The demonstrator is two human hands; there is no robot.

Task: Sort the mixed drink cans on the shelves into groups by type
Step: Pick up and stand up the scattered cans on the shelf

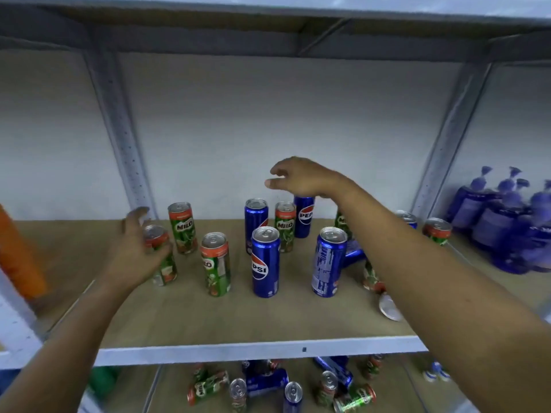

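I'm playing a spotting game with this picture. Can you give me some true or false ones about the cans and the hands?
1. Blue and green cans stand mixed on the wooden shelf. True.
2. The left hand is by a blue can. False: it is at a green can.
3. The right hand is above a blue can at the back. True.
4. The lower shelf holds no cans. False: cans lie jumbled there.
5. Every can on the wooden shelf stands upright. False: a tipped can lies by the right arm.

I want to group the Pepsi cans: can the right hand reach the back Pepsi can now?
Probably yes. The right hand hovers open just above the back Pepsi can, with nothing between them; a Milo can stands close on its left.
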